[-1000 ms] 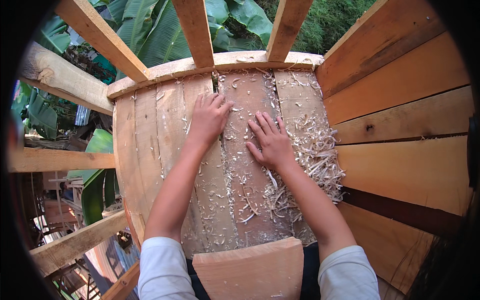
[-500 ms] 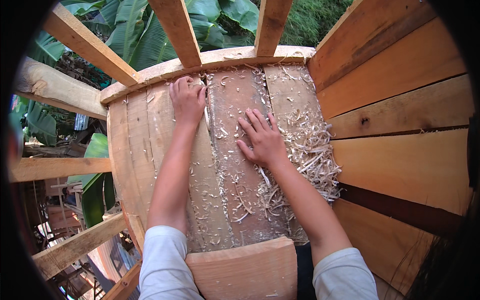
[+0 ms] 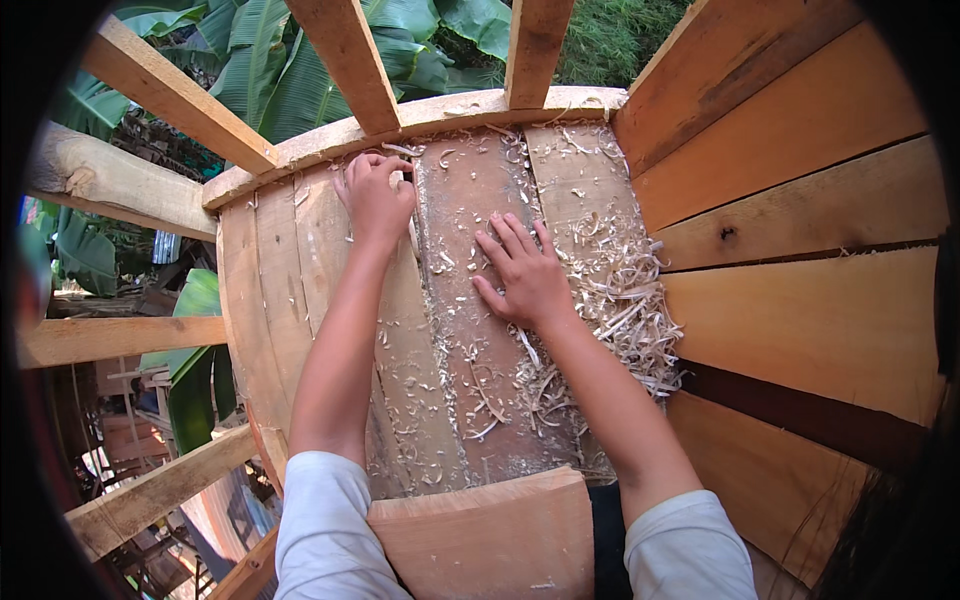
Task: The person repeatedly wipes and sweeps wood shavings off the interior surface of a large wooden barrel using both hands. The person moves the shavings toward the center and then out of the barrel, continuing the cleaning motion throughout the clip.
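My left hand (image 3: 378,200) is at the far end of the plank floor, fingers bent and drawn together beside a narrow gap between two boards. Whatever its fingertips pinch, if anything, is too small to make out; a pale wood sliver (image 3: 402,150) lies just past them. Flat on the reddish-brown plank (image 3: 460,340) rests my right hand (image 3: 525,275), its fingers spread and nothing in it. Beside that wrist, to the right, curled wood shavings (image 3: 630,320) are heaped, and smaller chips are scattered over the boards.
A loose-looking smooth board (image 3: 485,540) lies close to me between my arms. Wooden slats (image 3: 770,325) wall the right side. A curved rail (image 3: 300,150) with upright posts (image 3: 350,65) bounds the far edge, and rails (image 3: 130,340) cross the left. Banana leaves (image 3: 270,70) hang beyond.
My left hand has shifted slightly, its fingers lifting and curling more above the gap, which shows darker beside them. My right hand stays spread on the plank.
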`<state>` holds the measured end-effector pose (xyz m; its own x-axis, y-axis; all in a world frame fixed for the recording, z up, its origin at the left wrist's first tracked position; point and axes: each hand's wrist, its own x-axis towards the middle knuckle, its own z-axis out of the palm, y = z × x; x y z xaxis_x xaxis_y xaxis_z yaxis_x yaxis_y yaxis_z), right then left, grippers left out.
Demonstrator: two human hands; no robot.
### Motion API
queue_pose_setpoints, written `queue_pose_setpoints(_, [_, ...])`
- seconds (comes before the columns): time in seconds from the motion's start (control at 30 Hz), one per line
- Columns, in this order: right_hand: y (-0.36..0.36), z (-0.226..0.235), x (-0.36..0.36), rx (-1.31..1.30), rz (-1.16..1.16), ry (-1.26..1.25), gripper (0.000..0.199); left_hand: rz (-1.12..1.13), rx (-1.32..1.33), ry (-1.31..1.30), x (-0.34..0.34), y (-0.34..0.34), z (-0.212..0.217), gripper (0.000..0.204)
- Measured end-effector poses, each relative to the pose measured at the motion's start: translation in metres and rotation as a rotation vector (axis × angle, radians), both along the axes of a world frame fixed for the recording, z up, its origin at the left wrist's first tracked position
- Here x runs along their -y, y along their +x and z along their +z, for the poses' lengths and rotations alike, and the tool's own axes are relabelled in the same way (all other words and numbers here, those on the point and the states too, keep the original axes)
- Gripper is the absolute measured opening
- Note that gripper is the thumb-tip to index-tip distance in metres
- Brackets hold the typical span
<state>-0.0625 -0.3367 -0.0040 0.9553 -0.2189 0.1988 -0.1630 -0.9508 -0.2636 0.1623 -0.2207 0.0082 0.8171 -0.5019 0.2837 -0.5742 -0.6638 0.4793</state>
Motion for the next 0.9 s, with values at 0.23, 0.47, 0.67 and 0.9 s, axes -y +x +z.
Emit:
queue_pose_setpoints(0.23, [-0.004, -0.009, -0.002, -0.119, -0.071, -0.107, 0.062, -0.260, -0.482, -0.069, -0.119, -0.089, 0.093, 0.038])
queue_pose_setpoints(0.47, [-0.054, 0.098, -0.051, -0.271, -0.226, 0.143, 0.058, -0.474, -0.450, 0.287, -0.209, -0.221, 0.258, 0.054])
queue_pose_setpoints(0.67, [-0.241, 0.198, -0.121, 0.225, -0.254, 0.680, 0.046, -0.263, -0.442, 0.110, -0.259, -0.291, 0.221, 0.074])
queue_pose_setpoints(0.9, [-0.400, 0.210, -0.187, 0.141, -0.272, 0.556, 0.047, 0.064, -1.005, -0.023, -0.254, -0.297, 0.139, 0.087])
